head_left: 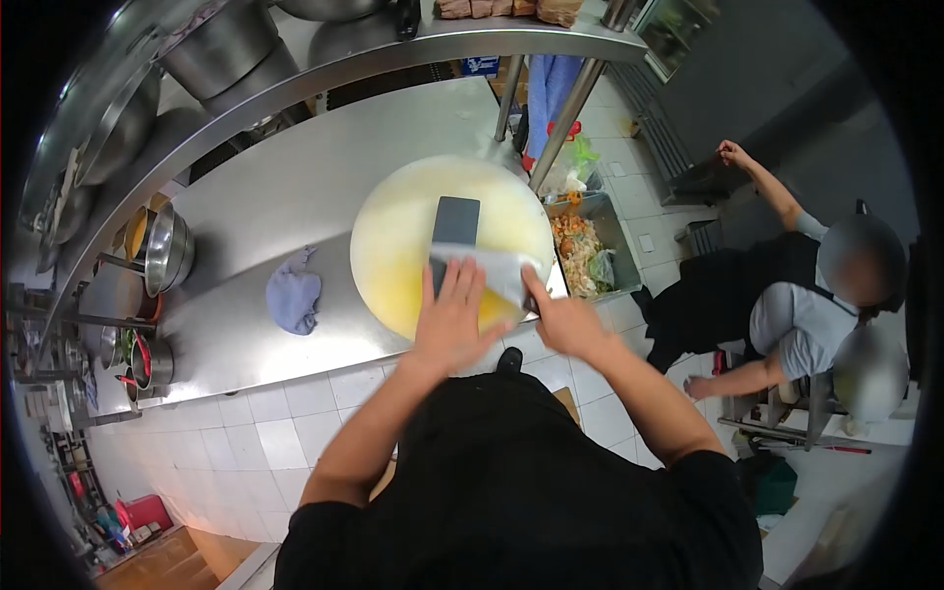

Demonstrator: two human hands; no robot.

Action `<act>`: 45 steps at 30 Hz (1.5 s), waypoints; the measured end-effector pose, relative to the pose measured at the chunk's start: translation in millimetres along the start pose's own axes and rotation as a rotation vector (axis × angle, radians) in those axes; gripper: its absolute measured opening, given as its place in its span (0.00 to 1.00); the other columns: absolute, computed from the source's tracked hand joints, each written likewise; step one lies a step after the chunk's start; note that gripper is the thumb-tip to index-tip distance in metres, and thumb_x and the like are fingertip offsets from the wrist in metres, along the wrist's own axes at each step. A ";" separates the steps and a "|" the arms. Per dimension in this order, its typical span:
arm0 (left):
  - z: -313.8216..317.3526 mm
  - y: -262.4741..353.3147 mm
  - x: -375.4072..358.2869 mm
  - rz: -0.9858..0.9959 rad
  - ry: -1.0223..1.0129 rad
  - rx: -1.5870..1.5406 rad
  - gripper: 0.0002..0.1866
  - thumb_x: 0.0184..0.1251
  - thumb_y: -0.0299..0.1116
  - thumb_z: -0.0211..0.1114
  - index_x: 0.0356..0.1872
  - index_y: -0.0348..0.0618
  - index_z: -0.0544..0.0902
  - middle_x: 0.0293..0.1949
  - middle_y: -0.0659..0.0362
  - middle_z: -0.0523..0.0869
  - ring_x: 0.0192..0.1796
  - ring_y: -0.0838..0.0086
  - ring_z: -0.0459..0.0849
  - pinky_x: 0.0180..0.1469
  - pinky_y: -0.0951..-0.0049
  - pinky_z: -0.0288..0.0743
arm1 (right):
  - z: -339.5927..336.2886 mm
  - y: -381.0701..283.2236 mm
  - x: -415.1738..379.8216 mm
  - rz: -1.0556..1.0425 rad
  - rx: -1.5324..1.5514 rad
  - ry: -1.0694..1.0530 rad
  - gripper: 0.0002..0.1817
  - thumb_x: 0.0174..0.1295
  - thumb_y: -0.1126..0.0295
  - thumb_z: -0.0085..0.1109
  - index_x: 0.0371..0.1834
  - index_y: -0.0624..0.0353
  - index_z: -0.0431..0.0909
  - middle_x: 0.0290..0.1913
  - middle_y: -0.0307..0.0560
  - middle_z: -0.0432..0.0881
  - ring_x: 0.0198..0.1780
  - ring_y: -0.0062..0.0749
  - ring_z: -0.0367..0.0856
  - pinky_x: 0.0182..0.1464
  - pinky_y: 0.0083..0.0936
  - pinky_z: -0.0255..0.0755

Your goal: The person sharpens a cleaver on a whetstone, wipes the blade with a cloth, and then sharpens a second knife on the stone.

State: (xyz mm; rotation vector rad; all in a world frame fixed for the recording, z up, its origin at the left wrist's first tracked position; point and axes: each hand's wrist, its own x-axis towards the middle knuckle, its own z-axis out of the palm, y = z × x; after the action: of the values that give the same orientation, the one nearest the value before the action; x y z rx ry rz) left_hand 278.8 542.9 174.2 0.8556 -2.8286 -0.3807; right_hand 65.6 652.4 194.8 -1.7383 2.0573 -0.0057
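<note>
Lying across the lower part of a dark grey stone, a broad knife is held by both hands over a round cutting board. Its handle is mostly hidden by the right hand, whose grip is clamped on it. The left hand is laid flat on the blade, its fingers slightly apart and closed around nothing. The blade is somewhat blurred, so whether its whole face is touching the stone cannot be told.

The stone is set near the middle of the board, its far end left uncovered. The board is carried by a metal counter, close to its right end, and its surface is tinted yellow beside the left hand. A crumpled blue cloth is placed on the counter, well apart from the board. Metal bowls are seen farther left. Just beyond the right end, a grey bin is filled with food scraps. Farther right, a co-worker in a dark apron is seen.
</note>
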 end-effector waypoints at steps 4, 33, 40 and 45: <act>-7.8 16.1 -43.1 -0.025 -0.006 -0.069 0.52 0.70 0.67 0.58 0.80 0.31 0.62 0.82 0.41 0.60 0.84 0.48 0.55 0.81 0.31 0.32 | 7.4 -7.9 -22.6 -0.122 0.002 0.010 0.52 0.58 0.70 0.61 0.87 0.51 0.45 0.32 0.65 0.87 0.33 0.61 0.88 0.37 0.57 0.80; -15.2 24.3 -82.9 -0.207 0.074 0.074 0.50 0.71 0.64 0.62 0.76 0.25 0.64 0.77 0.33 0.65 0.82 0.38 0.57 0.80 0.32 0.37 | -17.1 -9.1 60.0 -0.585 -0.041 -0.034 0.49 0.59 0.72 0.60 0.85 0.35 0.50 0.43 0.58 0.89 0.45 0.58 0.88 0.48 0.50 0.79; -19.4 -45.8 25.8 -0.226 0.074 0.103 0.50 0.72 0.66 0.59 0.77 0.26 0.64 0.78 0.34 0.65 0.82 0.40 0.58 0.81 0.33 0.39 | -57.0 -9.2 117.4 -0.365 0.007 -0.057 0.47 0.58 0.72 0.59 0.84 0.39 0.53 0.43 0.60 0.88 0.44 0.61 0.88 0.48 0.51 0.79; -17.3 -0.2 -44.9 -0.178 -0.011 0.122 0.53 0.71 0.67 0.59 0.79 0.27 0.61 0.80 0.35 0.60 0.83 0.41 0.55 0.81 0.34 0.40 | -40.4 -11.2 54.8 -0.348 0.001 -0.166 0.49 0.59 0.72 0.58 0.85 0.39 0.50 0.42 0.61 0.88 0.43 0.60 0.88 0.47 0.52 0.79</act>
State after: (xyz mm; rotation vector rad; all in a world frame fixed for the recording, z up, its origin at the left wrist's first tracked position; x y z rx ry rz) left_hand 319.8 564.6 187.0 1.1372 -2.8184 -0.2371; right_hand 56.6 587.5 216.4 -2.0017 1.6192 0.0294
